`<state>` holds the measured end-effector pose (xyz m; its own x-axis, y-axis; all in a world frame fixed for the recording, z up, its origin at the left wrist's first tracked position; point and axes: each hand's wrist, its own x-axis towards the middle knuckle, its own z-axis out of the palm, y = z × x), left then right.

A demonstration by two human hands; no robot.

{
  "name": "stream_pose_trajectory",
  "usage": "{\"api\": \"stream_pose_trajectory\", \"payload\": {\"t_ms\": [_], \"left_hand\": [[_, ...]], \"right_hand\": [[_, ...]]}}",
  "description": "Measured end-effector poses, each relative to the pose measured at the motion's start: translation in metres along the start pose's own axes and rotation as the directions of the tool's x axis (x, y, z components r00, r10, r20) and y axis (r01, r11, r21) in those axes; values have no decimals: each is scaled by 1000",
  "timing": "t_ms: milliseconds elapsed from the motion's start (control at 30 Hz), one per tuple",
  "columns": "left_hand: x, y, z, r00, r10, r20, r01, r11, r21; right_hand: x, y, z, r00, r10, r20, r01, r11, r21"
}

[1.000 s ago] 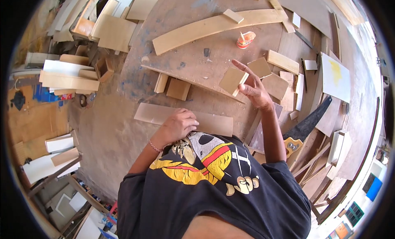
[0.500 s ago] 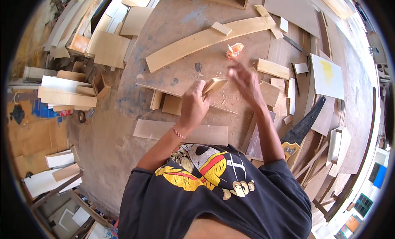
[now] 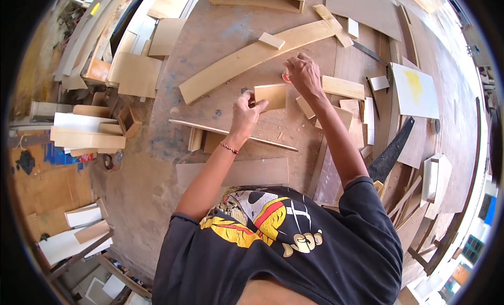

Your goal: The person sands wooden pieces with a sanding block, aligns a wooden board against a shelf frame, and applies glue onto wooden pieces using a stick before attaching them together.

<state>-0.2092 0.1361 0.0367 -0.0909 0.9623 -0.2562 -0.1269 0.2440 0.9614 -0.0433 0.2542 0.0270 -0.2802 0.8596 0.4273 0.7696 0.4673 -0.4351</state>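
In my left hand [image 3: 245, 115] is a small flat piece of wood [image 3: 272, 97], pinched between thumb and fingers and turned broad side up. My right hand [image 3: 304, 74] is over a small red-and-white container [image 3: 286, 75], covering most of it. Its fingers are curled together, and whatever is between them is hidden. Just below the left hand, a thin board [image 3: 231, 135] lies across short wooden blocks [image 3: 196, 139]. A longer curved plank [image 3: 231, 63] stretches behind both hands, with a small wood block [image 3: 271, 40] on top.
A handsaw [image 3: 391, 150] lies to the right among wood offcuts. Close to my body is a flat board [image 3: 233, 172]. A white panel with a yellow stain [image 3: 415, 89] is at the right. Stacked boards [image 3: 89, 130] stand at the left.
My right hand has moved up and left onto the red-and-white container, covering it. My left hand has turned the small piece of wood from edge-on to broad side up.
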Motion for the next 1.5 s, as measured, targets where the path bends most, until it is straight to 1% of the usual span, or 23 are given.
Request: {"api": "stream_pose_trajectory", "payload": {"t_ms": [33,100,167,233,267,300,400,500,533,567,600,667,767,933,1000,1033,1100,1133,1233,1367,1433,1467,1500], "left_hand": [[3,1,3,999,33,41,-32,999,-43],[10,4,8,994,68,82,-61,994,-87],[16,8,15,974,114,195,-92,989,-119],[22,10,18,965,111,238,-92,992,-90],[26,10,19,954,108,279,-95,994,-62],[29,6,17,953,107,282,-94,994,-59],[37,-8,5,933,122,337,-120,992,-28],[31,-7,-1,952,105,287,-124,991,50],[27,-1,-1,909,250,332,-358,879,317],[24,5,0,833,363,417,-548,644,534],[21,11,2,834,361,417,-547,644,535],[16,17,8,739,409,535,-669,353,654],[23,16,13,731,323,601,-681,297,670],[38,-5,12,730,342,591,-680,286,675],[39,-6,12,740,338,582,-670,298,679],[39,-7,12,739,343,580,-670,284,686],[37,-10,12,743,337,577,-664,275,695],[37,-9,14,742,348,573,-666,279,692],[34,-13,20,749,357,558,-659,318,682],[27,-8,23,766,349,540,-643,381,664],[29,-8,22,753,370,545,-657,371,656],[30,-9,21,737,391,551,-674,361,644],[31,-11,19,739,391,549,-672,361,647]], "right_hand": [[0,2,-2,1000,4,-4,-4,1000,-5],[-1,4,-4,994,100,-40,-94,987,130],[-2,4,-4,993,116,-32,-112,987,112],[-4,2,-8,991,132,-23,-129,987,95],[-5,1,-11,995,92,-33,-86,986,146],[-7,1,-14,998,52,-47,-42,980,195],[-12,6,-17,998,49,-43,-41,985,170],[-14,9,-20,999,33,-24,-29,985,170],[-15,8,-21,999,34,-22,-30,985,172],[-15,7,-22,1000,11,0,-11,984,176],[-15,6,-24,1000,-11,22,6,984,180],[-18,0,-27,999,-29,41,20,982,187],[-24,-4,-24,996,-64,61,49,975,216],[-29,2,-23,989,-117,90,96,972,214],[-25,7,-27,957,-259,131,251,965,72],[-23,9,-27,957,-257,133,248,966,75],[-23,11,-26,967,-175,187,152,980,129],[-24,10,-26,967,-172,190,148,980,131],[-25,0,-29,982,100,161,-125,981,151],[-32,-2,-25,975,198,101,-215,956,198],[-31,-9,-34,924,333,188,-372,897,239],[-35,-12,-34,925,329,190,-369,897,241],[-39,-15,-33,972,210,109,-229,953,199]]}}
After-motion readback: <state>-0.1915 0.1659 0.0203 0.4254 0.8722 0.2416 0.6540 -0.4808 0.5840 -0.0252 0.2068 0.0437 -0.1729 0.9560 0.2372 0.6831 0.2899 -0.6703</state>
